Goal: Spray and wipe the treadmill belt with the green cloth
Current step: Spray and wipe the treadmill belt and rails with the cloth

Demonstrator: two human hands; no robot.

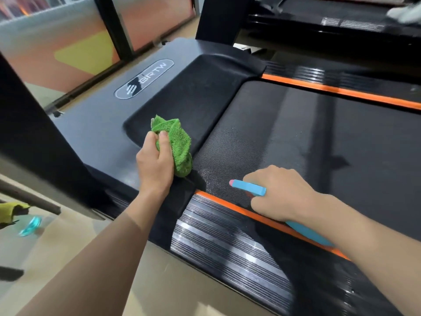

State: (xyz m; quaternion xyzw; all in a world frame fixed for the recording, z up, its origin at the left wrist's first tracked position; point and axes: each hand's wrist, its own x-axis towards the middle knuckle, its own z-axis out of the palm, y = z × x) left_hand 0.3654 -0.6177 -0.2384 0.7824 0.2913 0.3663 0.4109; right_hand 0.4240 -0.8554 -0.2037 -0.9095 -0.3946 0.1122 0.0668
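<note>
treadmill belt (296, 137) blk, textured | green cloth (180, 144) on front edge by motor cover (182, 87)

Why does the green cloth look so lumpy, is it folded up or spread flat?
Bunched up. The green cloth is a crumpled wad in the left hand, with folds poking out above the fingers, not laid flat.

Cloth (178, 145): green terry, looped fluffy pile, matt.
Belt (307, 142): black, fine dimpled texture, rubbery look, mostly matt with dull sheen streaks.
Motor cover (182, 87): dark plastic, smooth, satin; glossy oval badge (144, 79) at its 10 o'clock.
Side rail (227, 242), at 6 o'clock from belt: black, ribbed grooves, glossy highlights; orange strip (262, 218) smooth, matt.
Sprayer (249, 187): light blue plastic, smooth, pink tip.
Floor (91, 236): beige, smooth, slight sheen.
</note>
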